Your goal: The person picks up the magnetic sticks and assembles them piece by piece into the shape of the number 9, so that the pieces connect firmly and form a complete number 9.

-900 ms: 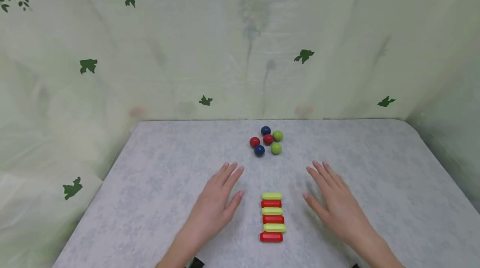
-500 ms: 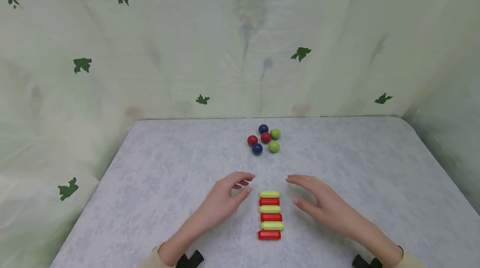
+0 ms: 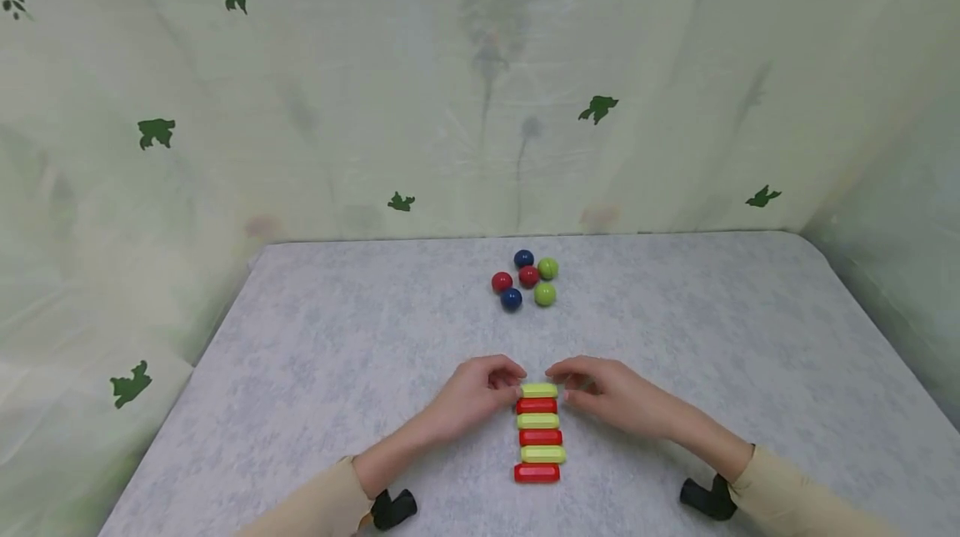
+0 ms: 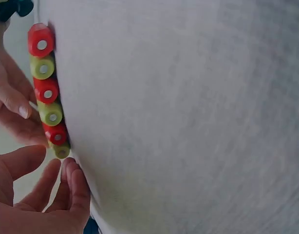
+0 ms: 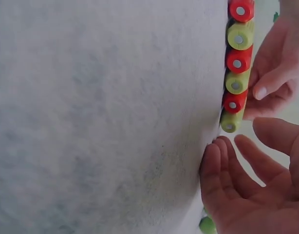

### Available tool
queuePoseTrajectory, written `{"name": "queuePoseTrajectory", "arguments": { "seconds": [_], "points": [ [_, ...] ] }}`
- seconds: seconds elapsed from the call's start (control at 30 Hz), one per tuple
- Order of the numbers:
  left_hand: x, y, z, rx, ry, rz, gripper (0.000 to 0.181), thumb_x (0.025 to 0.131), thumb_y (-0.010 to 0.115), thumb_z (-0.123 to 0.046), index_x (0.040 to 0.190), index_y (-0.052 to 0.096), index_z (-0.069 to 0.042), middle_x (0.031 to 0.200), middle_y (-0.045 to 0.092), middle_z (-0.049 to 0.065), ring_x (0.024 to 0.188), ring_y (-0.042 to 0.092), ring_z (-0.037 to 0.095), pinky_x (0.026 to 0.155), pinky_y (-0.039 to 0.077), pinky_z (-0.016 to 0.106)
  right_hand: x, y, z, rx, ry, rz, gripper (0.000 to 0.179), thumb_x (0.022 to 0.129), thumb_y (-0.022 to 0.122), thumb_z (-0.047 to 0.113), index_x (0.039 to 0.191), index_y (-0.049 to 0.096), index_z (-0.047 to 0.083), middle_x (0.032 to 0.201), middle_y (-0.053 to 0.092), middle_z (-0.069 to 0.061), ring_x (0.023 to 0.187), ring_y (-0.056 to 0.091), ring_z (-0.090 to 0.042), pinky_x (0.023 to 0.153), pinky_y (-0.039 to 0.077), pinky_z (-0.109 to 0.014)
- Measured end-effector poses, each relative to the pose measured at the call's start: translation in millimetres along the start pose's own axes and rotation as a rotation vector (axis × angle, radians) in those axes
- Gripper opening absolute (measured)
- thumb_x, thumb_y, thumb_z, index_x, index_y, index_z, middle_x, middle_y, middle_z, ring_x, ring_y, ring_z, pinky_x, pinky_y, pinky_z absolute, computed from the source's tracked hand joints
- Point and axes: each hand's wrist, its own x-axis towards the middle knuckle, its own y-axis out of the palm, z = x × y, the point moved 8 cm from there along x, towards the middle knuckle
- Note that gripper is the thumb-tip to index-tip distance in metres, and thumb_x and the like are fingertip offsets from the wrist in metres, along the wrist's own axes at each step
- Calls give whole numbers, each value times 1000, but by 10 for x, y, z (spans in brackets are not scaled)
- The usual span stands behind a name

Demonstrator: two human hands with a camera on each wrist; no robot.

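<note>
Three red rods (image 3: 540, 437) and three yellow-green rods (image 3: 543, 454) lie crosswise in an alternating column on the table. They are short and faceted, with grey round spots on their ends in the wrist views. My left hand (image 3: 474, 393) is at the left end of the farthest yellow-green rod (image 3: 538, 390), thumb tip right by it. On the opposite side, my right hand (image 3: 618, 393) has its thumb close to that rod's right end. Both hands' fingers bend loosely around the column's far end, and the right wrist view shows a gap between right fingertips (image 5: 221, 141) and rod.
Beyond the hands sits a loose cluster of shiny balls: two blue (image 3: 512, 298), two red (image 3: 502, 283) and two green (image 3: 545, 294). The grey mottled table (image 3: 337, 320) ends at a pale curtain (image 3: 337, 103) with leaf prints. Black wrist cameras (image 3: 708, 499) hang below both sleeves.
Both hands have come inward from either side, their fingers bending from nearly straight to loosely curved, and now meet the column's far end. Rods and balls keep their arrangement; the head view shifted slightly.
</note>
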Motion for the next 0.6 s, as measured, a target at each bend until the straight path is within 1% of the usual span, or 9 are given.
{"name": "queuePoseTrajectory", "arguments": {
  "seconds": [0.17,0.27,0.37,0.47,0.6],
  "points": [
    [30,35,-27,48,37,6,13,92,67,-12,104,70,-13,87,60,-3,76,56,13,67,47,26,111,17,-17,-35,-25,19,28,95,66,16,123,66,17,102,60,10,88,55,-14,75,48,-29],
    [48,35,-34,83,50,2,13,93,66,-12,104,71,-14,87,58,-4,75,55,13,66,47,26,163,5,-14,-69,-44,16,25,94,67,16,119,68,18,99,60,10,84,54,-14,72,47,-29],
    [70,25,-32,105,51,-4,13,93,66,-12,105,71,-14,86,58,-4,76,54,13,66,46,26,206,-3,1,-80,-48,19,21,94,67,16,114,70,18,100,63,10,84,54,-14,72,47,-30],
    [93,9,-30,112,46,-14,13,94,66,-13,106,71,-14,86,57,-4,77,54,14,66,46,26,252,9,3,-74,-26,32,19,93,68,16,112,71,16,97,64,9,84,55,-14,72,48,-31],
    [136,-18,-48,115,49,-25,14,94,65,-11,106,71,-13,86,58,-4,78,54,14,68,47,26,321,13,-10,-85,19,33,16,92,67,13,108,71,14,89,64,8,79,57,-13,71,49,-30]
  ]
}}
